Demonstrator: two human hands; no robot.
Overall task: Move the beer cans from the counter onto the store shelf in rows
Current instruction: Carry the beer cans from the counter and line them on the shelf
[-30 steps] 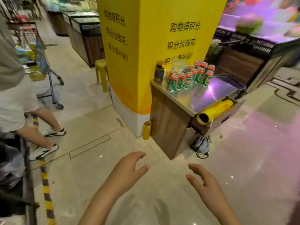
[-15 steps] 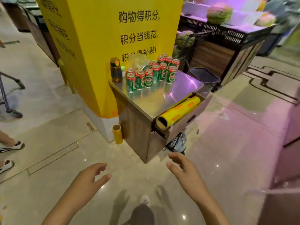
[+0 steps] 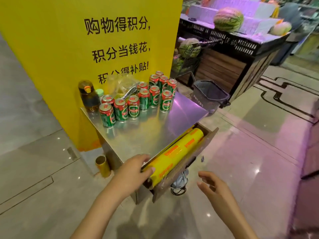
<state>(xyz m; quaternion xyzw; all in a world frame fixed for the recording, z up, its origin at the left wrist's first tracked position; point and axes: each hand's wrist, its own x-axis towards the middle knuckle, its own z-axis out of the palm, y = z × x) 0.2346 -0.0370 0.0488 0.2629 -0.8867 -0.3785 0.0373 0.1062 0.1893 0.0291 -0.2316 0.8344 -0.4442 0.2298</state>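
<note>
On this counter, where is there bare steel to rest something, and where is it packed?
Bare steel on the counter runs from the beer cans toward the yellow film roll, and right of the cans to the edge. The back against the pillar is crowded: cans, a dark bottle, a clear bag.

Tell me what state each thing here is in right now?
Green and red beer cans: upright, clustered on the steel counter.
Yellow cling-film roll: lying in an open drawer.
Dark bottle: upright, capped.
Left hand: open, empty.
Right hand: open, empty.
</note>
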